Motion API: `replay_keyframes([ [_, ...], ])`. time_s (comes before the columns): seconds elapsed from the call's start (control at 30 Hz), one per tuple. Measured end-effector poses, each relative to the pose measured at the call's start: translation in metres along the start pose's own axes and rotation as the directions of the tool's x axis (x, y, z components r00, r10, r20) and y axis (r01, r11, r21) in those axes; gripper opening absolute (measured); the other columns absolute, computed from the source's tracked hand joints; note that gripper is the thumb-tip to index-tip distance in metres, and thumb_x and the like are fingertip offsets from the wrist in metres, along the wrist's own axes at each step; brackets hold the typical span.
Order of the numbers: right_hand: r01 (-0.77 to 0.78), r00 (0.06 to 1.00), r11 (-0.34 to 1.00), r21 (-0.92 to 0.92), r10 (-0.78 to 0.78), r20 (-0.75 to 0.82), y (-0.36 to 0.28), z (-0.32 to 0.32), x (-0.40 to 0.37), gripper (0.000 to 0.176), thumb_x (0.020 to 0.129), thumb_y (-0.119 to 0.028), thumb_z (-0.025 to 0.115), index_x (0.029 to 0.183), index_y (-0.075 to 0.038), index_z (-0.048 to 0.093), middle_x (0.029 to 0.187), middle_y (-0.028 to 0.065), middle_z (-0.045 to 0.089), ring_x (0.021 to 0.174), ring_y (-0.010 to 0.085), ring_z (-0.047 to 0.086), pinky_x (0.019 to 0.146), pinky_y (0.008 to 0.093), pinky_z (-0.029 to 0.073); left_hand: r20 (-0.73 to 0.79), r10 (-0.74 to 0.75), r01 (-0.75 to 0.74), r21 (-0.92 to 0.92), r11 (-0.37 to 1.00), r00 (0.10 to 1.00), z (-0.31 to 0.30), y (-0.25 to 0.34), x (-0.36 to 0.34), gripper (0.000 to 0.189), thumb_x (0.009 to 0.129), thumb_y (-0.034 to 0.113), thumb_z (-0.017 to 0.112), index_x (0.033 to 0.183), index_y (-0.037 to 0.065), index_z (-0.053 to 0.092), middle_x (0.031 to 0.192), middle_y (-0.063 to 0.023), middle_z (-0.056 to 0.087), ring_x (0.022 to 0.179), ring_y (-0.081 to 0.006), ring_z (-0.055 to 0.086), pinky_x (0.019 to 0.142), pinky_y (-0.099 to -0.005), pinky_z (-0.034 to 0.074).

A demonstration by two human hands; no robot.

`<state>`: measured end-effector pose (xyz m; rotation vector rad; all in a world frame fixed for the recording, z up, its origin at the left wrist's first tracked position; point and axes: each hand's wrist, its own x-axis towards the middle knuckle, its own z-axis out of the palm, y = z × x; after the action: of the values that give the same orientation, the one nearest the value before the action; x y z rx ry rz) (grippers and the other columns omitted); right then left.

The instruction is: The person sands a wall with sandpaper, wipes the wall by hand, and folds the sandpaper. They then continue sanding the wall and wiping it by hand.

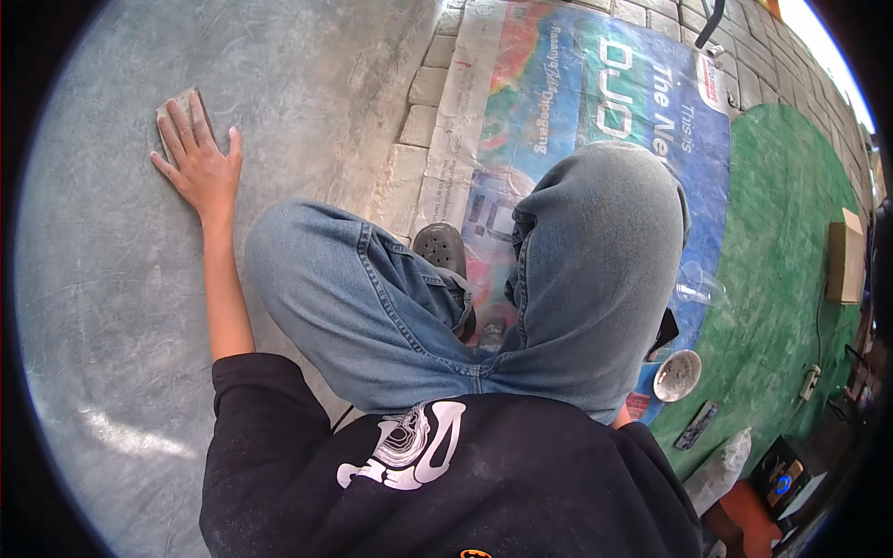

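My left hand [201, 169] lies palm down with its fingers spread over a small, flat, greyish block [208, 110]. The block rests on a wide, smooth grey surface [307, 102] on my left, which has faint scuff marks. Parts of the block show around my fingertips; the rest is under them. Only a sliver of my right arm [621, 416] appears, beside my raised right knee. That knee and my shirt hide the right hand and whatever it may touch.
A printed banner [605, 28] covers paving bricks ahead, with a green mat [763, 195] to its right. Nearby are a small bowl [677, 376], a clear plastic cup [699, 284], a phone-like slab [697, 425], a plastic bag [724, 465] and a cardboard box [845, 258].
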<state>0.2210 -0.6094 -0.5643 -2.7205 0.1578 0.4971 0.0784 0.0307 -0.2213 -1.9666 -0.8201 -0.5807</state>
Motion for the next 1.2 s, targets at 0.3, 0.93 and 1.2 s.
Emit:
replay_keyframes([
  [0.3,-0.060,0.975,0.983,-0.173,0.020,-0.222,-0.009,-0.010,0.014,0.041,0.081,-0.032,0.061,0.115,-0.012,0.051,0.094,0.0148,0.060,0.084,0.0328,0.057,0.071,0.0424,0.043,0.021,-0.010,0.011,-0.008,1.000,1.000,-0.003,0.002,0.000,0.081,0.076,0.045,0.058,0.143,0.031,0.014,0.150,0.0006,0.012,0.137,-0.0221,0.016,0.105,-0.0572,0.018],
  [0.93,0.211,0.969,0.972,-0.101,-0.221,-0.106,0.005,-0.008,0.021,0.020,0.072,-0.016,0.064,0.087,-0.006,0.054,0.097,0.0121,0.058,0.082,0.0297,0.058,0.073,0.0389,0.046,0.033,-0.007,0.007,0.008,1.000,0.999,-0.002,0.002,0.002,0.083,0.074,0.046,0.059,0.143,0.031,0.015,0.149,0.0000,0.013,0.136,-0.0224,0.016,0.104,-0.0581,0.019],
  [1.2,-0.042,0.989,0.975,0.219,0.009,0.147,0.039,0.031,0.004,0.026,0.089,-0.021,0.041,0.107,-0.006,0.053,0.134,0.0121,0.042,0.085,0.0303,0.059,0.071,0.0374,0.044,0.032,-0.028,0.028,0.002,1.000,0.999,-0.002,0.005,0.002,0.085,0.072,0.045,0.060,0.143,0.031,0.015,0.149,0.0007,0.014,0.136,-0.0212,0.017,0.105,-0.0570,0.018],
])
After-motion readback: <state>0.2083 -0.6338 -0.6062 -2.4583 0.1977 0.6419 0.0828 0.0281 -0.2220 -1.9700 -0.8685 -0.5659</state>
